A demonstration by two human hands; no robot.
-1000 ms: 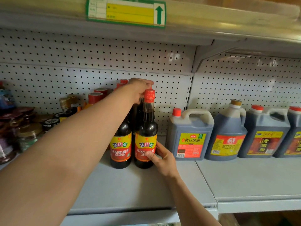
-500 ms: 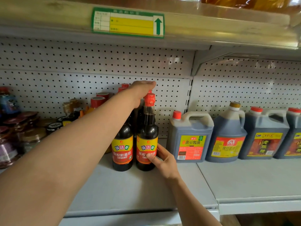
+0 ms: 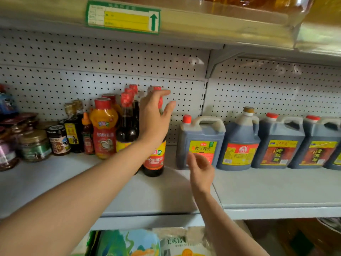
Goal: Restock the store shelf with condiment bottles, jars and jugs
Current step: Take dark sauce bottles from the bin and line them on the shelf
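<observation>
Through the head camera I looked at a grey metal store shelf (image 3: 77,183) backed by white pegboard (image 3: 103,71), with a green and yellow price tag (image 3: 122,16) on the edge of the shelf above. I took the dark soy sauce bottle (image 3: 154,159) with the red cap and red-and-yellow label as my landmark; it stood upright on the shelf board, near the front of a cluster of red-capped bottles.

My left hand (image 3: 154,117) was in front of that bottle's neck, fingers spread and loose, closing on nothing; I could not tell whether the palm touched the glass. My right hand (image 3: 200,169) hung just right of the bottle's base, apart from it, fingers relaxed and slightly blurred, holding nothing.

Just left of the landmark bottle stood a second dark soy sauce bottle (image 3: 127,126), partly behind my left forearm. Further left stood an orange squeeze bottle (image 3: 104,126), then smaller dark bottles and a group of jars (image 3: 35,145). Right of the landmark bottle stood a square jug (image 3: 201,137) of dark sauce with a yellow label, then a rounder jug (image 3: 239,143), then two more square jugs (image 3: 280,141). Below the shelf lay printed bags (image 3: 140,242).
</observation>
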